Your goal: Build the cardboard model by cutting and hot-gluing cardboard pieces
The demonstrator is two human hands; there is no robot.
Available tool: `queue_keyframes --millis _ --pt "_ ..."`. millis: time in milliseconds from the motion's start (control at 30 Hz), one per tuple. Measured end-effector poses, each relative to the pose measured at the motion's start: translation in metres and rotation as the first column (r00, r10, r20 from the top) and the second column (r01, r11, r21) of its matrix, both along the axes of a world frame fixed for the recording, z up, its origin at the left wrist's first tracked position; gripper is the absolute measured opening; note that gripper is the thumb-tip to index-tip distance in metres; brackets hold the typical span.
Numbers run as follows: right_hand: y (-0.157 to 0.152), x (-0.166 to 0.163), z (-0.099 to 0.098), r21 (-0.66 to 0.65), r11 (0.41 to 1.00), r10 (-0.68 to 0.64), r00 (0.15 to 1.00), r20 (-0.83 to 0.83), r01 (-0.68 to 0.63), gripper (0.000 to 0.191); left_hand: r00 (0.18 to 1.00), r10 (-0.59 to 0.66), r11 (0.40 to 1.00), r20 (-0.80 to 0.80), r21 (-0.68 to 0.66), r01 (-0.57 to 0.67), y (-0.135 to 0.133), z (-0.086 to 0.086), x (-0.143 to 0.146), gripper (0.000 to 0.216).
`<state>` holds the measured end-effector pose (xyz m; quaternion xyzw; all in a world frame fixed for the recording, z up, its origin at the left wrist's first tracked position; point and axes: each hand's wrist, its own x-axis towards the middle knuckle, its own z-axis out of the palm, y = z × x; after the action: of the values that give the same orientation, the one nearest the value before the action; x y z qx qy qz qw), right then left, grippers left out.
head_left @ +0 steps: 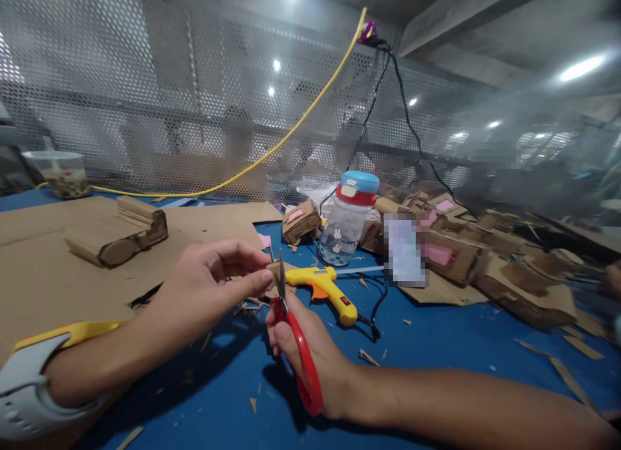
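Note:
My right hand (310,353) is wrapped round a pair of red-handled scissors (306,366), blades pointing up and slightly parted. Between the thumb and fingers of my left hand (228,275) is a small piece of cardboard (274,269), which meets the scissor blades. Just beyond the hands a yellow hot glue gun (330,288) lies on the blue table (388,398), with a glue stick (361,269) out of its back. A large cardboard sheet (29,256) lies left of my left hand.
A cardboard model (121,236) rests on the sheet. Behind the glue gun stands a water bottle (344,224) beside a small cardboard block (301,222). Cardboard models (524,282) pile up at right. A yellow cable (291,133) hangs before the perforated screen (169,114). Scraps litter the table.

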<state>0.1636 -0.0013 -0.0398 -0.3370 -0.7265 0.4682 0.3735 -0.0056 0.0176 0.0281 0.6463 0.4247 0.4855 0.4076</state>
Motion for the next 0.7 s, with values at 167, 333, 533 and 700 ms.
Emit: queue_keyframes --millis 167,333,533,700 --pt "0.0007 -0.0001 -0.0006 -0.002 1.0 0.0 1.0 0.013 0.0 0.05 1.0 -0.012 1.0 0.006 0.004 0.012 0.0009 0.0004 -0.0009 0.015" --pt "-0.0001 -0.0004 -0.0004 -0.002 1.0 -0.007 1.0 0.016 0.007 0.048 1.0 0.0 0.999 0.003 -0.033 0.0 0.0005 0.0012 -0.0014 0.016" --pt "-0.0012 -0.0003 -0.0003 0.009 1.0 -0.019 1.0 0.006 0.019 0.045 1.0 -0.002 0.999 0.009 -0.053 0.002 0.0015 0.0004 -0.002 0.02" --pt "0.0005 -0.0004 -0.0025 0.018 1.0 -0.015 1.0 0.005 0.015 0.043 1.0 0.012 0.999 0.004 -0.042 -0.012 0.0021 -0.0016 -0.0029 0.024"
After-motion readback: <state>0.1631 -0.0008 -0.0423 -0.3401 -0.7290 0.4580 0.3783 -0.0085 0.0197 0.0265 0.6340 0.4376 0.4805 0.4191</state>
